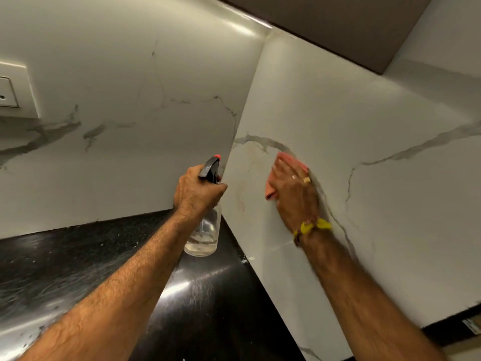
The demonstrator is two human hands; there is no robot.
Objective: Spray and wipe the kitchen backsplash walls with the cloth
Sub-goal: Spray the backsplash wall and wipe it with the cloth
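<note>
Right hand (pixel 295 188), fingers flat and spread, presses orange cloth (pixel 270 190) against marble backsplash wall (pixel 364 131) at frame centre, forearm extended upward. Left hand (pixel 196 191) grips raised spray bottle (pixel 205 227), nozzle toward corner, above black countertop (pixel 78 256).

A home kitchen is shown. Two white, grey-veined marble-look backsplash walls (pixel 125 82) are joined at an inner corner above a polished black speckled stone desk (pixel 78 261), whose back edges are met by both walls. A dark brown upper cabinet (pixel 325 24) is mounted over the right-hand wall, at the top edge of the view. A white wall socket plate (pixel 10 92) is set into the left wall near the left edge. Light is reflected off the glossy desk surface and off the tiles.
</note>
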